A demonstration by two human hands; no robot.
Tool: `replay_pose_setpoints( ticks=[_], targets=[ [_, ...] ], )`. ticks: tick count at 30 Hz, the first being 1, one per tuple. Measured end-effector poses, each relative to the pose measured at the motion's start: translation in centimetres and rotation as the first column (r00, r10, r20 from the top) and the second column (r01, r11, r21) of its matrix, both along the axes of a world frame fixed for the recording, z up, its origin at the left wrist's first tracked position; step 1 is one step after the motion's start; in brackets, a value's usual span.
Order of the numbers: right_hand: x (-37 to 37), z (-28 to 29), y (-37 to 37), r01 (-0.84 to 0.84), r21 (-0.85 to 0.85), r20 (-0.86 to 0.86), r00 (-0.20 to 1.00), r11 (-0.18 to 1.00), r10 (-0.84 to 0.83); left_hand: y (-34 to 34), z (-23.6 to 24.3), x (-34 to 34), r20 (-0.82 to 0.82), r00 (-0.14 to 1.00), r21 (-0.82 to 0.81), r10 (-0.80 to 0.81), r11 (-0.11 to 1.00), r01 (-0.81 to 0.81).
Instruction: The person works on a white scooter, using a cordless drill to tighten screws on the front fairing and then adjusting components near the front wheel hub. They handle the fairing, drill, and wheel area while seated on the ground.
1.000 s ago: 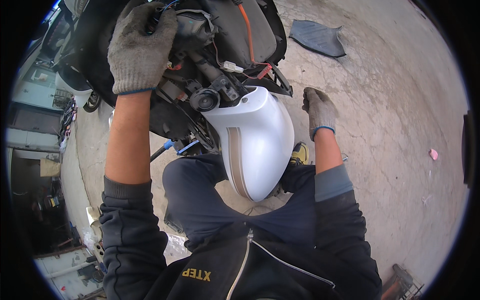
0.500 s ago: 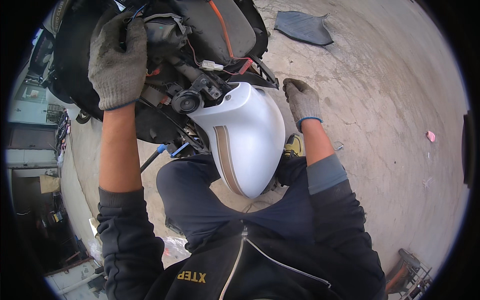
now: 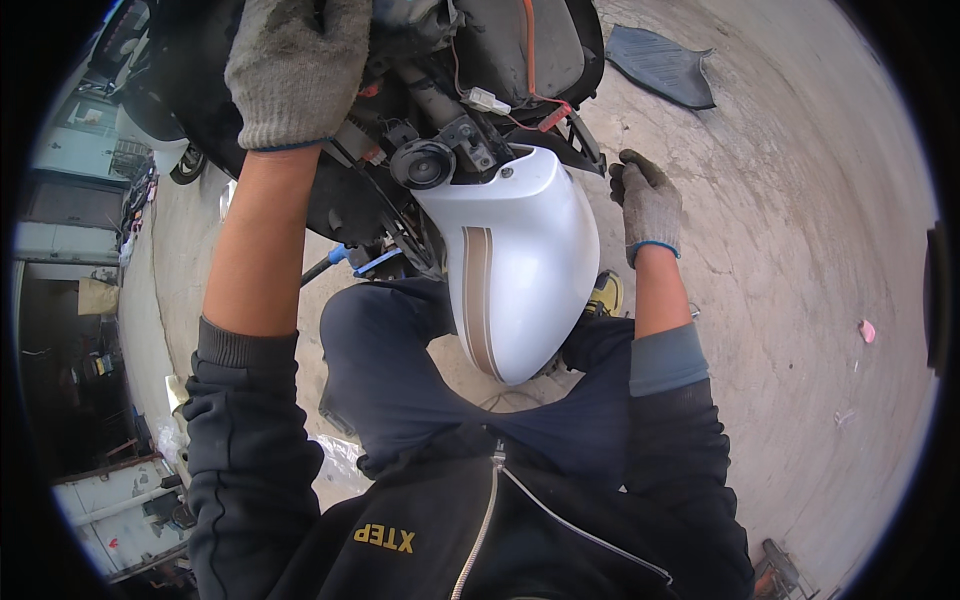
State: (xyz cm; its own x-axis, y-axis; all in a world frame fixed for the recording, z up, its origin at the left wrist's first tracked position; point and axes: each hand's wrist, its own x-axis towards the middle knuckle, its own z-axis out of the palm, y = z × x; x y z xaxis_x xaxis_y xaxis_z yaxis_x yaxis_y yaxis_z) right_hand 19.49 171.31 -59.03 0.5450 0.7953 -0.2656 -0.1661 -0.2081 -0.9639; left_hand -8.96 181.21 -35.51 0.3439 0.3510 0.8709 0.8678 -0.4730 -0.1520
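Observation:
My gloved left hand [image 3: 295, 75] is up among the dark front parts of a scooter [image 3: 190, 70], fingers curled on something hidden at the top edge. Below it are a round black horn [image 3: 422, 163], a metal bracket [image 3: 470, 145], an orange cable [image 3: 530, 50] and a pale connector [image 3: 488, 100]. A white fender [image 3: 530, 260] with a tan stripe hangs between my knees. My gloved right hand [image 3: 645, 205] is right of the fender, close to the end of a black plastic edge, fingers slightly bent and apart, nothing visible in them.
A dark rubber mat [image 3: 660, 70] lies on the concrete floor [image 3: 780, 220] at upper right, a pink scrap [image 3: 866, 330] at right. A blue-and-black stand [image 3: 340, 258] is under the scooter. At left are another white scooter [image 3: 165, 155], doorways and clutter; a clear bag [image 3: 340, 460] lies by my leg.
The view has shifted back and forth. My left hand now sits higher in the picture, reaching further toward the top. My right hand stays beside the fender with its fingers a little more spread.

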Motion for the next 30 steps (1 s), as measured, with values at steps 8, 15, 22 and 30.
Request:
replay_pose_setpoints(
  ticks=[8,15,22,30],
  targets=[
    [-0.5,0.5,-0.2,0.001,-0.013,-0.003,1.000,1.000,-0.001,-0.3,0.2,0.7,0.078,0.993,0.016,-0.085,0.996,0.084],
    [-1.0,0.8,-0.3,-0.067,-0.053,0.063,0.996,0.996,0.070,-0.3,0.4,1.0,0.084,0.991,0.029,-0.107,0.994,0.105],
    [-1.3,0.3,-0.1,-0.071,-0.020,0.071,0.995,0.997,0.073,-0.3,0.1,1.1,0.102,0.993,0.023,-0.058,0.998,0.056],
    [-1.0,0.5,-0.3,-0.114,-0.071,0.130,0.984,0.991,0.123,0.6,-0.1,0.5,0.086,0.988,0.085,-0.130,0.989,0.123]
  ],
)
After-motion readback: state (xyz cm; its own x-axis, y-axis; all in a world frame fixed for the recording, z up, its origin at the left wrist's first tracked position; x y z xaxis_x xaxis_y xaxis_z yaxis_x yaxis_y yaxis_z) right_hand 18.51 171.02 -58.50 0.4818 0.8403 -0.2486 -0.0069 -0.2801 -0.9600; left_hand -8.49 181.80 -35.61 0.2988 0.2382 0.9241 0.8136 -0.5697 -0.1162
